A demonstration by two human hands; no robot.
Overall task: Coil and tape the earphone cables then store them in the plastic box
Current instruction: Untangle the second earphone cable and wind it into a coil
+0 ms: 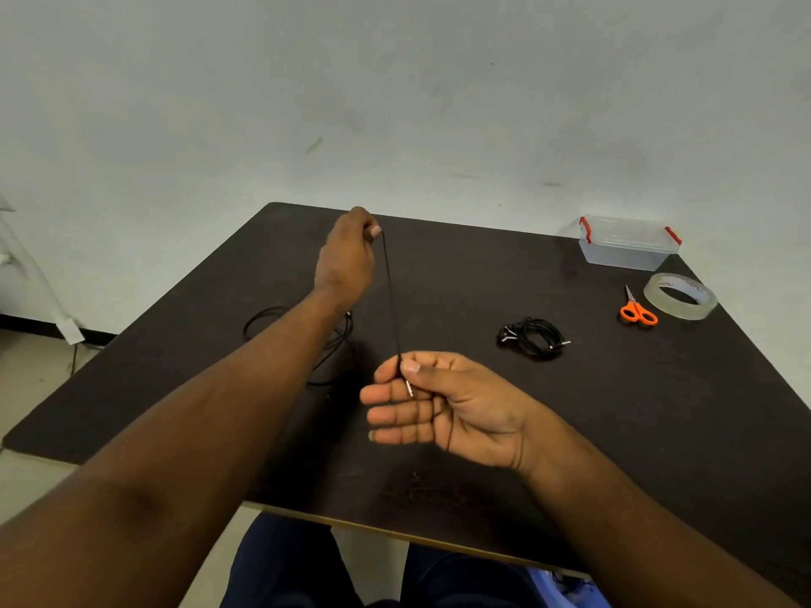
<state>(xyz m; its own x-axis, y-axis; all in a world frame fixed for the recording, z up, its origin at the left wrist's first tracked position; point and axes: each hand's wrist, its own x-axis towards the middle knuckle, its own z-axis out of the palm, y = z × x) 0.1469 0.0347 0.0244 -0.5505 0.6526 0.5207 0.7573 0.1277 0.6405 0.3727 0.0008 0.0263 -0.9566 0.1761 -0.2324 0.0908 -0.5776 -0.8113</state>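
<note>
A black earphone cable [392, 296] is stretched taut between my hands above the dark table [482, 265]. My left hand [349, 258], raised near the far edge, pinches the cable's upper part. My right hand [443, 403], palm up, pinches the cable just above its silver plug between thumb and forefinger, the other fingers straight. The rest of this cable [338, 340] lies in loose loops on the table under my left forearm. A second earphone [532, 336] lies coiled in a bundle to the right. The clear plastic box [625, 243] with red clips stands closed at the far right corner.
A roll of clear tape [680, 296] lies near the right edge, with orange-handled scissors [637, 309] just left of it. My legs show below the table's near edge. A pale wall stands behind the table.
</note>
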